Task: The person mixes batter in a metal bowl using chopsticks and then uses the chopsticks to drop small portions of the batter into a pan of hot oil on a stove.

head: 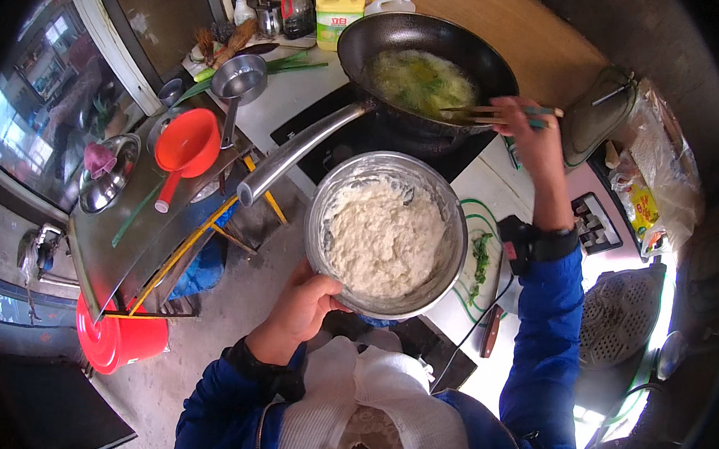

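Observation:
My left hand (pixel 301 311) grips the lower rim of a metal bowl (pixel 457 256), its thumb over the edge. Thick, pale, lumpy batter (pixel 385 239) fills much of the bowl, which I hold in front of my body. My right hand (pixel 531 131) is closed around chopsticks (pixel 483 112) with green ends. Their tips reach over the near right rim of a dark wok (pixel 432 30). Bubbling yellowish liquid with green bits (pixel 422 82) lies in the wok. Its long metal handle (pixel 305 152) points toward me at the left, above a black cooktop (pixel 333 151).
To the right lie a cutting board (pixel 478 226) with chopped greens (pixel 479 264) and a knife with a wooden handle (pixel 491 334). A red dipper (pixel 187 143) and a small saucepan (pixel 239 78) are at left. A yellow detergent jug (pixel 338 16) stands behind.

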Available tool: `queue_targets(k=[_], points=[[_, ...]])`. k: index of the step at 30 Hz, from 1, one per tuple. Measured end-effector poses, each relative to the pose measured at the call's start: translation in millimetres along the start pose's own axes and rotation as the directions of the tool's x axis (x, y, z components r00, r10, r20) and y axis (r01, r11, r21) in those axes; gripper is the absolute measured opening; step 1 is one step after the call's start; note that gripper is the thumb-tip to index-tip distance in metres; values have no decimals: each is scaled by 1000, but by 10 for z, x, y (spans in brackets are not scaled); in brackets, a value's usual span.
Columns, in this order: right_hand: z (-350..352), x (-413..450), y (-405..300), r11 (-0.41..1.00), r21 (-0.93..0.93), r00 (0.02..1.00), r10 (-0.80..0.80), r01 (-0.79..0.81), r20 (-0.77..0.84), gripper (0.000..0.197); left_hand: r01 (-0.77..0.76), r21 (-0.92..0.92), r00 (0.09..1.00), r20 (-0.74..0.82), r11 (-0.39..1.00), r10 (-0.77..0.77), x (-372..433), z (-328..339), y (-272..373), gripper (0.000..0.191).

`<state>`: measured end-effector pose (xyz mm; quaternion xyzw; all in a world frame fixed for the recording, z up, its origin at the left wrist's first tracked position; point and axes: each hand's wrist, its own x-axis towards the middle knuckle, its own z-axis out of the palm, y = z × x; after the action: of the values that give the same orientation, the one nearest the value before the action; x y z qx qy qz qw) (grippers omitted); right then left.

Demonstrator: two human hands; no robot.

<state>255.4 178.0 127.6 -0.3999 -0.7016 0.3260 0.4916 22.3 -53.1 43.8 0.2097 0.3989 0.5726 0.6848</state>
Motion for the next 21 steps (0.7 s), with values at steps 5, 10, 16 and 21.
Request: queue_targets(k=[5, 10, 16, 21], points=[[419, 321, 64, 849, -360, 920, -333, 388, 208, 13, 1, -14, 1000, -28, 1000, -1, -11, 9, 5, 44], [189, 362, 70, 873, -367, 947, -302, 320, 106, 12, -7, -1, 1000, -9, 1000, 7, -17, 27, -3, 45], [-163, -61, -360, 954, 272, 958, -43, 124, -284, 22, -40, 4, 998, -43, 999, 40, 1, 23, -26, 43], [-249, -914, -295, 786, 618, 982, 139, -30, -130, 21, -53, -43, 999, -6, 998, 53, 4, 19, -26, 47]])
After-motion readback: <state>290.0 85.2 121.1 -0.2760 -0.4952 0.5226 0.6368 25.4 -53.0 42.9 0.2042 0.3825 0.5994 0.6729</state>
